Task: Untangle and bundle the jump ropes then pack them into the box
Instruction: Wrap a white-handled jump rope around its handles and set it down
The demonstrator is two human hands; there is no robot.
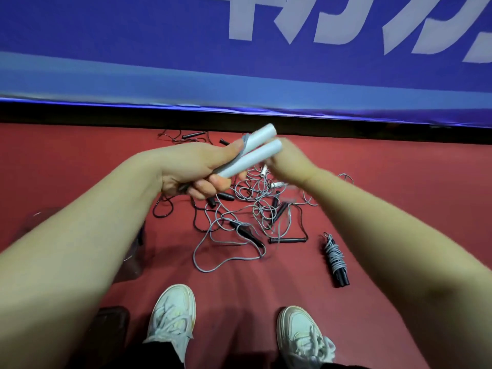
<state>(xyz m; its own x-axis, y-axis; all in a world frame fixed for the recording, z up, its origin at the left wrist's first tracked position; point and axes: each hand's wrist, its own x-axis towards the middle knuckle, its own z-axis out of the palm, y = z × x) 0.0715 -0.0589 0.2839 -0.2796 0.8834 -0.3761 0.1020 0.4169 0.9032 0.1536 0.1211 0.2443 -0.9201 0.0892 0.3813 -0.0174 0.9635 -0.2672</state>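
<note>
My left hand grips two white jump-rope handles held side by side, with grey cord pressed against them under the thumb. My right hand is blurred just right of the handle tips; what its fingers hold cannot be made out. Below them a tangle of grey and black jump ropes with black handles lies on the red floor. One bundled rope, grey cord wound round black handles, lies apart at the right.
A clear plastic box stands at the left, mostly hidden by my left forearm. A blue banner wall closes off the far side. My two white shoes stand near the bottom edge, beside a dark object.
</note>
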